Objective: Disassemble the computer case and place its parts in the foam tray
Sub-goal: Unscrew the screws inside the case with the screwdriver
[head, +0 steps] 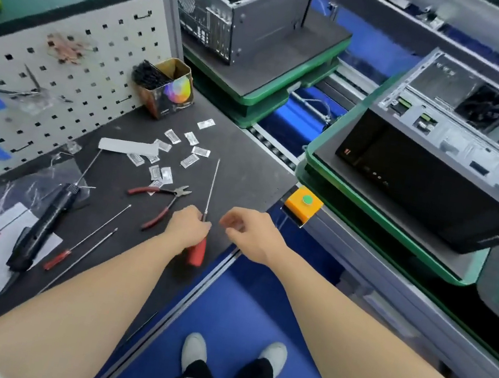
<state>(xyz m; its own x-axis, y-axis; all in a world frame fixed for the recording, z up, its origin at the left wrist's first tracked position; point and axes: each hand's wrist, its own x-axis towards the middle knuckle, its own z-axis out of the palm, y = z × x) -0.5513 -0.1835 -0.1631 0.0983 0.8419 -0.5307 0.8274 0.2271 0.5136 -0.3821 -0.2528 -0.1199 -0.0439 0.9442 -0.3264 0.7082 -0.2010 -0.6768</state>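
Because the left hand (187, 228) grips the screwdriver (197, 252) only at the top of its red handle, right at the bench (245, 162) edge, the long shaft could swing wide as it lifts. That would likely clip the pliers (181, 192) just beside it or sweep the small packets (189, 160) scattered beyond the tip. A loose hold could also drop the tool off the edge toward the feet.

The right hand (248, 234) hovers just beside it with fingers curled toward the thumb. Whether it pinches anything small, I cannot tell.

The case (441, 152) lies open on its side on a green-rimmed tray (368, 207) on the conveyor, well apart to the right. Between hands and case stands an orange button box (302, 206), which a careless reach might knock. I cannot tell whether that tray's dark pad is the foam one.

Further left lie two more screwdrivers (57, 260) and a power driver (45, 223). A tin (172, 90) sits by the pegboard (66, 64), and a second case (236, 9) waits upstream.
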